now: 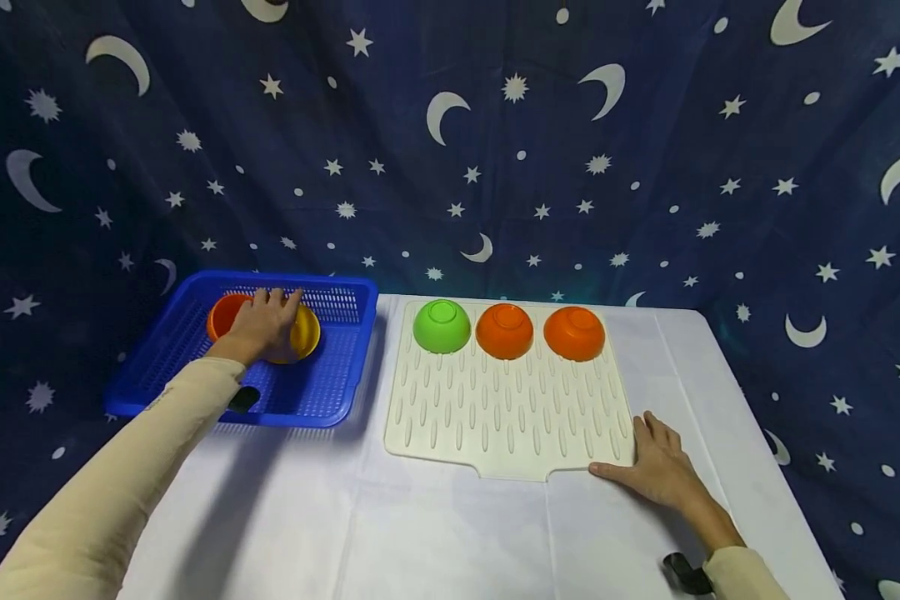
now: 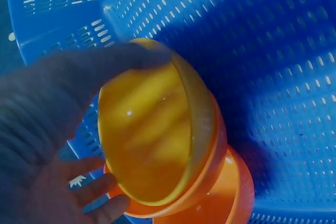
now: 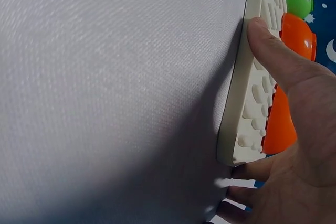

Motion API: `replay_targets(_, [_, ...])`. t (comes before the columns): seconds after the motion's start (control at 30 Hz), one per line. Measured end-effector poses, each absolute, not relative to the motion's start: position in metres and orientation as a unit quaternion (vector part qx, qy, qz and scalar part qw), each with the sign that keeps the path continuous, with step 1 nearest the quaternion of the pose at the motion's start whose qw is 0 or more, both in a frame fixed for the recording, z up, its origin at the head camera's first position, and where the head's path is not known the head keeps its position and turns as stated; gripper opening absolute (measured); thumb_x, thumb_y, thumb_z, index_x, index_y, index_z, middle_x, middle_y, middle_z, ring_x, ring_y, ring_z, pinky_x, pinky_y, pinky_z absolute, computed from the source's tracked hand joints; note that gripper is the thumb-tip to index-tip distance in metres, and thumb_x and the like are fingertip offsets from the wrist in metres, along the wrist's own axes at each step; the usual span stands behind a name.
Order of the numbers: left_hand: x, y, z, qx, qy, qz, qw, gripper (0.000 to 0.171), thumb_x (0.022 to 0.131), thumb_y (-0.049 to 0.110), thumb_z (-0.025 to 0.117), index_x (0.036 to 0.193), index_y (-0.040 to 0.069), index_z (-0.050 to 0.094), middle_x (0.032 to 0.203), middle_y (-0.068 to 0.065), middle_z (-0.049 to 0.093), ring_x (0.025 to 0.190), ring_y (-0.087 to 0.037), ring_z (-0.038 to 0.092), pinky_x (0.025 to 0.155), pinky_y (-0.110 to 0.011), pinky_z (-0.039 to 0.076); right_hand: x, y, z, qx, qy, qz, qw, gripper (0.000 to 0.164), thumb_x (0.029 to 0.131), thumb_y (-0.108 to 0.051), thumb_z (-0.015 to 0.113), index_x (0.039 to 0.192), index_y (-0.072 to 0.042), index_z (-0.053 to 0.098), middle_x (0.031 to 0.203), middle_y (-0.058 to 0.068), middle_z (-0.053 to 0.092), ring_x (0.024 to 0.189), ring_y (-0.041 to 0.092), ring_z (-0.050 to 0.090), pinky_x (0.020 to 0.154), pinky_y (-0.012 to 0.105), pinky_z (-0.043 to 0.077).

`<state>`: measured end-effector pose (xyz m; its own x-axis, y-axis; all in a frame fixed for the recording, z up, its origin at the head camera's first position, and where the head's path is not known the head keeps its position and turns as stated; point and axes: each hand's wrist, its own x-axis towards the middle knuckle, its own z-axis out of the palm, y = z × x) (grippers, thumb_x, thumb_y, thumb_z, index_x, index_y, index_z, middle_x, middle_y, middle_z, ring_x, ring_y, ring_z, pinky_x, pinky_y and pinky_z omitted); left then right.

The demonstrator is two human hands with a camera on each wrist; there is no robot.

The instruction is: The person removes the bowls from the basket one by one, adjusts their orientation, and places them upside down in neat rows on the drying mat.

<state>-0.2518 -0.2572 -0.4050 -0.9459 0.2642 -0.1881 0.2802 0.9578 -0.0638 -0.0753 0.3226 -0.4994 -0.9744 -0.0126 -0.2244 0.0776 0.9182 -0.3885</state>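
My left hand (image 1: 264,323) reaches into the blue basket (image 1: 354,400) over a yellow bowl (image 1: 307,332). In the left wrist view the blurred thumb lies across the yellow bowl's (image 2: 147,129) upper rim, and the other fingers (image 2: 97,187) spread by its lower side. That bowl sits tilted inside an orange bowl (image 2: 219,142), with another orange bowl (image 2: 218,198) beneath. Whether the hand bears on the rim is hard to see. My right hand (image 1: 662,468) touches the near right corner of a cream ribbed drying board (image 1: 506,417), thumb along the front edge, fingers by the right side.
Along the board's far edge, a green bowl (image 1: 442,326) and two orange bowls, one in the middle (image 1: 504,331) and one on the right (image 1: 574,333), stand upside down. A white cloth (image 1: 435,533) covers the table. Behind hangs a dark blue curtain (image 1: 390,125) with moons and stars.
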Motion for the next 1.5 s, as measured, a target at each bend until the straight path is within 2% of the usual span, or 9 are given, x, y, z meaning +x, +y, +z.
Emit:
replay_targets(0.17, [-0.245, -0.263, -0.416, 0.157, 0.983, -0.047, 0.085, 0.110, 0.063, 0.033, 0.094, 0.146, -0.009, 0.034, 0.134, -0.039, 0.042, 0.125, -0.058, 0.036, 0.101, -0.068, 0.035, -0.069, 0.322, -0.501, 0.025, 0.972, -0.202, 0.119, 0.128, 0.073, -0.069, 0.078, 0.148, 0.019, 0.024, 0.151, 0.045, 0.013, 0.135, 0.062, 0.015, 0.101, 0.078, 0.024])
replay_targets(0.43, [-0.246, -0.271, -0.419, 0.146, 0.985, -0.038, 0.084, 0.070, 0.070, 0.025, 0.090, 0.125, -0.008, 0.062, 0.123, -0.038, 0.047, 0.116, -0.056, 0.040, 0.098, -0.066, 0.039, -0.071, 0.321, -0.498, 0.034, 0.973, -0.197, 0.117, 0.127, 0.072, -0.069, 0.079, 0.148, 0.018, 0.025, 0.151, 0.043, 0.014, 0.134, 0.062, 0.017, 0.100, 0.078, 0.026])
replay_targets(0.57, [-0.247, -0.271, -0.418, 0.146, 0.986, -0.045, 0.071, 0.066, 0.075, 0.032, 0.089, 0.127, -0.002, 0.064, 0.125, -0.037, 0.045, 0.114, -0.055, 0.041, 0.095, -0.065, 0.042, -0.072, 0.323, -0.498, 0.030, 0.974, -0.200, 0.104, 0.127, 0.072, -0.070, 0.079, 0.148, 0.017, 0.026, 0.151, 0.043, 0.015, 0.133, 0.062, 0.017, 0.100, 0.078, 0.026])
replay_targets(0.73, [-0.245, -0.267, -0.421, 0.187, 0.979, -0.029, 0.078, 0.029, 0.086, 0.033, 0.082, 0.105, 0.012, 0.079, 0.129, -0.034, 0.049, 0.120, -0.054, 0.041, 0.096, -0.070, 0.039, -0.069, 0.327, -0.501, 0.027, 0.975, -0.197, 0.099, 0.126, 0.072, -0.069, 0.079, 0.148, 0.017, 0.027, 0.150, 0.044, 0.016, 0.132, 0.062, 0.019, 0.098, 0.078, 0.027])
replay_targets(0.83, [-0.243, -0.265, -0.422, 0.202, 0.975, -0.018, 0.089, 0.020, 0.092, 0.031, 0.074, 0.102, 0.016, 0.081, 0.132, -0.033, 0.047, 0.124, -0.054, 0.037, 0.097, -0.071, 0.035, -0.067, 0.327, -0.501, 0.026, 0.975, -0.198, 0.100, 0.125, 0.073, -0.069, 0.078, 0.148, 0.017, 0.027, 0.151, 0.043, 0.016, 0.133, 0.062, 0.019, 0.098, 0.078, 0.027])
replay_targets(1.03, [-0.245, -0.267, -0.424, 0.227, 0.972, -0.030, 0.059, 0.024, 0.087, 0.031, 0.080, 0.106, 0.018, 0.081, 0.139, -0.032, 0.041, 0.126, -0.056, 0.033, 0.093, -0.071, 0.032, -0.069, 0.324, -0.499, 0.029, 0.972, -0.207, 0.107, 0.125, 0.074, -0.069, 0.078, 0.149, 0.016, 0.025, 0.152, 0.043, 0.014, 0.134, 0.062, 0.017, 0.099, 0.078, 0.025])
replay_targets(1.13, [-0.247, -0.266, -0.426, 0.222, 0.973, -0.041, 0.045, 0.046, 0.080, 0.037, 0.087, 0.117, 0.012, 0.076, 0.143, -0.035, 0.036, 0.128, -0.060, 0.030, 0.096, -0.073, 0.031, -0.068, 0.323, -0.498, 0.034, 0.971, -0.211, 0.109, 0.125, 0.074, -0.069, 0.078, 0.150, 0.015, 0.024, 0.152, 0.043, 0.013, 0.135, 0.062, 0.015, 0.100, 0.078, 0.023])
replay_targets(1.27, [-0.250, -0.266, -0.425, 0.200, 0.974, -0.061, 0.086, 0.072, 0.080, 0.045, 0.084, 0.137, 0.008, 0.061, 0.142, -0.040, 0.033, 0.130, -0.061, 0.029, 0.100, -0.074, 0.028, -0.068, 0.323, -0.499, 0.039, 0.971, -0.210, 0.110, 0.126, 0.074, -0.069, 0.078, 0.150, 0.015, 0.024, 0.152, 0.043, 0.012, 0.135, 0.061, 0.014, 0.101, 0.078, 0.022])
replay_targets(1.5, [-0.256, -0.267, -0.414, 0.170, 0.974, -0.046, 0.143, 0.053, 0.095, 0.043, 0.064, 0.139, 0.015, 0.063, 0.137, -0.037, 0.039, 0.128, -0.057, 0.031, 0.099, -0.073, 0.025, -0.069, 0.322, -0.500, 0.038, 0.971, -0.210, 0.107, 0.125, 0.073, -0.069, 0.078, 0.150, 0.014, 0.025, 0.152, 0.042, 0.013, 0.135, 0.061, 0.014, 0.100, 0.077, 0.022])
